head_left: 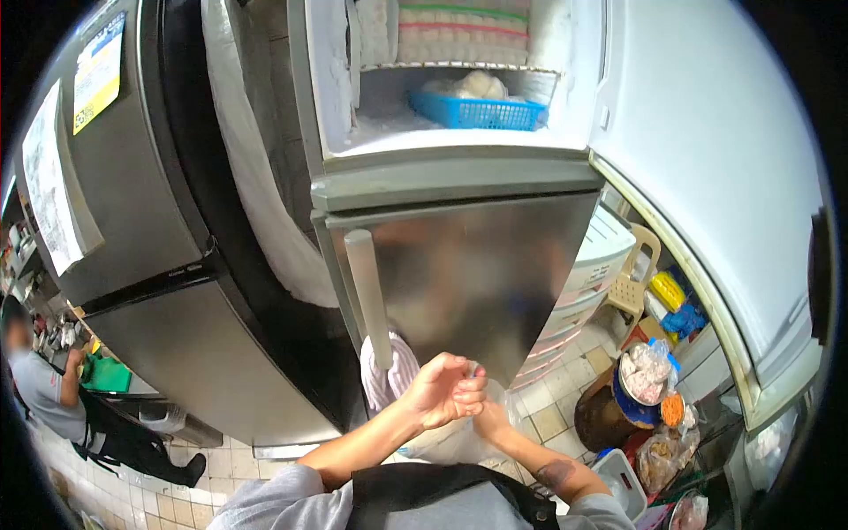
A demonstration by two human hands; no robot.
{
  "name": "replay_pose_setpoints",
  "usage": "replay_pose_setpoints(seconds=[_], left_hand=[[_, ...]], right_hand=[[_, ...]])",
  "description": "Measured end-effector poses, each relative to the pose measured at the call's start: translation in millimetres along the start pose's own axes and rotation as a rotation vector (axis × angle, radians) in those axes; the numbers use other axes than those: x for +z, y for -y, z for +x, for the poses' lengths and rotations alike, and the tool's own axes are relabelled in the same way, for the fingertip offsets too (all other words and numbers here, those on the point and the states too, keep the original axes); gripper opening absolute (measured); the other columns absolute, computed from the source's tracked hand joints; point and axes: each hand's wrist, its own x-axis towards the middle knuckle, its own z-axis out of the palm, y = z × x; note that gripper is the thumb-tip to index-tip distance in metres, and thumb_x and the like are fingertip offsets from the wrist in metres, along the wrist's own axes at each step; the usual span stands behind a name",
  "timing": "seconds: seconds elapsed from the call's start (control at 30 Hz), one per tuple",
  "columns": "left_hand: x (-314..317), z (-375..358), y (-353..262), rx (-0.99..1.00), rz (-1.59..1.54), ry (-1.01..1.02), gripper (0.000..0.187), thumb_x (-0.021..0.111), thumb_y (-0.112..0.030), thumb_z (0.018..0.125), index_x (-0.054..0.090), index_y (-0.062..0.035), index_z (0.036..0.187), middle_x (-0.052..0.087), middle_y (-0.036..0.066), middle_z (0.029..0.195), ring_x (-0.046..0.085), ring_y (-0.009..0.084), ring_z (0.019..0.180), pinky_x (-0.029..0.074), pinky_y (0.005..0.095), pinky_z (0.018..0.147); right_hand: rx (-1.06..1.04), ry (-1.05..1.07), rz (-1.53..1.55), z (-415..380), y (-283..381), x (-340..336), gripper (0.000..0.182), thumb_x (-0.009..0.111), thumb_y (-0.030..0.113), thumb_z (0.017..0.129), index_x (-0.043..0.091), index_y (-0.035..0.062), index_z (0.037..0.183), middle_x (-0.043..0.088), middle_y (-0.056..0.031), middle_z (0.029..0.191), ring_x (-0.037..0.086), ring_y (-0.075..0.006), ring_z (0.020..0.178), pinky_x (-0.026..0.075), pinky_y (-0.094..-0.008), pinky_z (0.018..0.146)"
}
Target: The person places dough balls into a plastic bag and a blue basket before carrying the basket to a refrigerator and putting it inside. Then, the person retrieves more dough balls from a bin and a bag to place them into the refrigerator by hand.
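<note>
Low in front of my body is a clear plastic bag (450, 443), partly hidden by my arms. My left hand (449, 389) is closed, its fingers curled at the top of the bag. Beside and below it, my right hand (495, 415) is against the bag, its fingers mostly hidden behind the plastic. Both hands are before the steel lower door (468, 274) of a fridge. Above, the open freezer compartment holds a blue basket (481, 113) with a pale bagged item (481, 86) in it. Packed bags (464, 35) fill the shelf above.
The freezer door (707, 159) stands open at right. A striped cloth (389, 371) hangs from the fridge handle. Another fridge (194, 353) is at left, near a person (49, 380) at a green board. Bowls, bags and a beige chair (638, 269) are at right.
</note>
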Motion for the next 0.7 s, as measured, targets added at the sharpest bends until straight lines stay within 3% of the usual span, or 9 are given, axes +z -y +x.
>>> replay_pose_setpoints(seconds=[0.1, 0.23, 0.3, 0.37, 0.43, 0.5, 0.63, 0.7], left_hand=[[-17, -9, -10, 0.073, -0.046, -0.008, 0.036, 0.057, -0.033, 0.084, 0.055, 0.0004, 0.095, 0.036, -0.001, 0.072, 0.037, 0.0108, 0.060, 0.041, 0.0312, 0.068], [-56, -23, -4, 0.034, -0.117, -0.087, 0.039, 0.058, -0.033, 0.082, 0.050, 0.0023, 0.098, 0.036, 0.000, 0.072, 0.036, 0.0117, 0.059, 0.041, 0.0321, 0.067], [-72, -38, 0, 0.013, -0.131, -0.234, 0.039, 0.057, -0.030, 0.080, 0.048, 0.0027, 0.098, 0.035, -0.001, 0.070, 0.035, 0.0110, 0.059, 0.038, 0.0311, 0.064], [-97, -57, 8, 0.025, 0.024, -0.330, 0.039, 0.058, -0.036, 0.081, 0.048, -0.0013, 0.097, 0.035, -0.002, 0.067, 0.037, 0.0114, 0.059, 0.041, 0.0312, 0.066], [-141, -80, 18, -0.011, 0.031, -0.309, 0.039, 0.056, -0.038, 0.082, 0.048, -0.0027, 0.094, 0.033, -0.002, 0.067, 0.035, 0.0111, 0.058, 0.038, 0.0289, 0.064], [-168, -108, 32, -0.053, 0.062, -0.497, 0.039, 0.056, -0.040, 0.082, 0.048, -0.0037, 0.091, 0.030, -0.003, 0.066, 0.032, 0.0108, 0.057, 0.034, 0.0262, 0.061], [-205, -164, 51, 0.004, 0.134, -0.808, 0.039, 0.058, -0.041, 0.079, 0.046, -0.0043, 0.087, 0.031, -0.002, 0.064, 0.029, 0.0108, 0.052, 0.027, 0.0243, 0.052], [-221, -188, 55, 0.078, 0.089, -0.996, 0.039, 0.059, -0.040, 0.077, 0.045, -0.0046, 0.085, 0.031, -0.002, 0.062, 0.028, 0.0115, 0.051, 0.026, 0.0238, 0.051]], right_hand=[[-0.293, -0.132, -0.410, -12, 37, -35, 0.028, 0.057, 0.009, 0.076, 0.061, 0.0120, 0.103, 0.057, -0.0139, 0.119, 0.056, -0.0311, 0.109, 0.050, -0.0428, 0.083], [-0.303, 0.084, 0.009, -35, 113, -147, 0.051, 0.066, 0.004, 0.066, 0.061, 0.0126, 0.116, 0.057, -0.0098, 0.115, 0.056, -0.0331, 0.107, 0.048, -0.0423, 0.088], [-0.318, 0.214, 0.138, -32, 132, -204, 0.055, 0.069, 0.003, 0.064, 0.060, 0.0111, 0.118, 0.059, -0.0106, 0.115, 0.058, -0.0320, 0.108, 0.047, -0.0404, 0.091], [-0.408, 0.061, 0.106, -29, 143, -250, 0.058, 0.070, 0.000, 0.063, 0.059, 0.0087, 0.119, 0.061, -0.0117, 0.115, 0.060, -0.0298, 0.107, 0.047, -0.0369, 0.092], [-0.332, -0.112, 0.179, -26, 168, -285, 0.061, 0.069, -0.004, 0.062, 0.058, 0.0071, 0.121, 0.060, -0.0115, 0.119, 0.059, -0.0252, 0.111, 0.045, -0.0338, 0.095], [-0.427, -0.392, 0.014, -13, 185, -309, 0.061, 0.068, -0.006, 0.063, 0.057, 0.0059, 0.122, 0.059, -0.0120, 0.120, 0.057, -0.0234, 0.114, 0.044, -0.0331, 0.097], [-0.687, -0.804, -0.073, 41, 231, -343, 0.062, 0.065, -0.009, 0.063, 0.057, 0.0072, 0.122, 0.056, -0.0153, 0.125, 0.053, -0.0300, 0.119, 0.042, -0.0355, 0.100], [-0.890, -0.979, -0.298, 84, 256, -351, 0.061, 0.061, -0.011, 0.063, 0.057, 0.0102, 0.120, 0.054, -0.0163, 0.125, 0.052, -0.0338, 0.118, 0.042, -0.0387, 0.099]])
